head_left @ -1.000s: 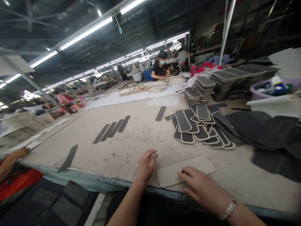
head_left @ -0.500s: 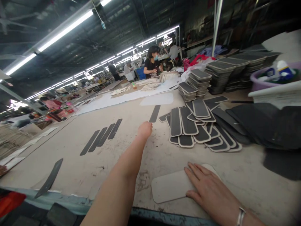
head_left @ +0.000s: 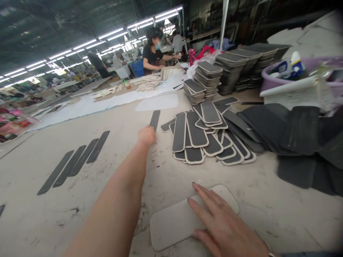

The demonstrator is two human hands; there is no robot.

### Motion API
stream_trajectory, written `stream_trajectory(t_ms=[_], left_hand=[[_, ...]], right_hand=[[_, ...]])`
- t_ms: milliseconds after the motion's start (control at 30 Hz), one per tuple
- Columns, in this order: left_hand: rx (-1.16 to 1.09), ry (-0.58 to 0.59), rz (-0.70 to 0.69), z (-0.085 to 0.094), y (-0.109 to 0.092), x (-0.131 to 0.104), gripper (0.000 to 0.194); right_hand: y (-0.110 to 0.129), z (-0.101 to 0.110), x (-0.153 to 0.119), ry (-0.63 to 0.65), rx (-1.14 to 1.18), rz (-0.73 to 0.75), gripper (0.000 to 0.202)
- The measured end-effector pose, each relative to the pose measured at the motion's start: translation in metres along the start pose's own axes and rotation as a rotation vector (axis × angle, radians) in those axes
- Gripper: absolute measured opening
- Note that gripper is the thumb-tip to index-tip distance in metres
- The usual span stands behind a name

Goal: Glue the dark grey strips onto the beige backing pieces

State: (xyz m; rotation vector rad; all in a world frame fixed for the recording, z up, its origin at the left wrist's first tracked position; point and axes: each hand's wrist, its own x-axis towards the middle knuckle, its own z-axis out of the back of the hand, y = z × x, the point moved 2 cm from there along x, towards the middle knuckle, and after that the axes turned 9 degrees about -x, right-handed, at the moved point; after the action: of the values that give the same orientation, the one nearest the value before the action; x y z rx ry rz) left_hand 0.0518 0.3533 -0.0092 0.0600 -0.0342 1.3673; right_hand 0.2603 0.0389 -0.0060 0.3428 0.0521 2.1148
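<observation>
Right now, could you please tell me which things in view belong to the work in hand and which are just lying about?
In hand:
- pale panel, under the right hand
- single dark strip, at the left hand
- likely also the pale-edged dark panels and four dark strips

Seemingly just lying about:
- purple basin
- red cloth

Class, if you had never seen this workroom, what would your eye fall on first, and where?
The loose heap of dark, pale-edged pieces probably strikes first, on the table right of the picture's middle. Then come the left hand, at the near end of a dark strip left of the heap, and the right hand, spread over a pale panel in the foreground. A purple basin stands out at the upper right.
</observation>
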Motion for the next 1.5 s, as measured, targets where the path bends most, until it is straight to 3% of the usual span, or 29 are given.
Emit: stream_trajectory(t_ms=[133,233,367,467,567,667,833,967,1200,1333,1500], left_hand=[[-0.090,-0.246,0.031,0.038,0.008,-0.037,0.029],[-0.301,-0.396,-0.012,0.082,0.012,-0.093,0.021],[-0.725,-0.336,0.006,0.129,0.011,-0.186,0.015],[-1.083,-0.266,0.018,0.141,0.006,-0.244,0.013],[-1.360,-0.166,0.049,0.136,-0.004,-0.280,0.010],[-1.512,-0.060,0.080,0.126,-0.014,-0.299,0.010],[-1.652,-0.038,0.241,0.104,-0.021,-0.311,0.015],[-1.684,0.027,0.425,0.072,-0.018,-0.314,0.018],[-1.542,0.289,0.544,0.020,-0.012,-0.318,0.022],[-1.359,0.337,0.530,0.010,-0.011,-0.320,0.020],[-1.218,0.345,0.502,0.002,-0.011,-0.320,0.014]], right_hand=[[-0.009,0.010,0.000,-0.043,0.076,-0.156,0.043],[-0.019,0.019,0.000,-0.120,0.176,-0.274,0.040],[-0.033,0.029,0.003,-0.222,0.410,-0.415,0.039],[-0.041,0.032,0.007,-0.215,0.580,-0.543,0.041],[-0.048,0.030,0.009,-0.145,0.675,-0.636,0.042],[-0.053,0.029,0.008,-0.059,0.833,-0.695,0.043],[-0.061,0.041,-0.001,-0.026,0.818,-0.716,0.032],[-0.066,0.052,-0.009,0.052,0.837,-0.662,0.032],[-0.076,0.041,-0.013,0.259,0.290,-0.647,0.024],[-0.079,0.025,-0.012,0.367,0.149,-0.615,0.025],[-0.079,0.020,-0.012,0.402,0.106,-0.619,0.028]])
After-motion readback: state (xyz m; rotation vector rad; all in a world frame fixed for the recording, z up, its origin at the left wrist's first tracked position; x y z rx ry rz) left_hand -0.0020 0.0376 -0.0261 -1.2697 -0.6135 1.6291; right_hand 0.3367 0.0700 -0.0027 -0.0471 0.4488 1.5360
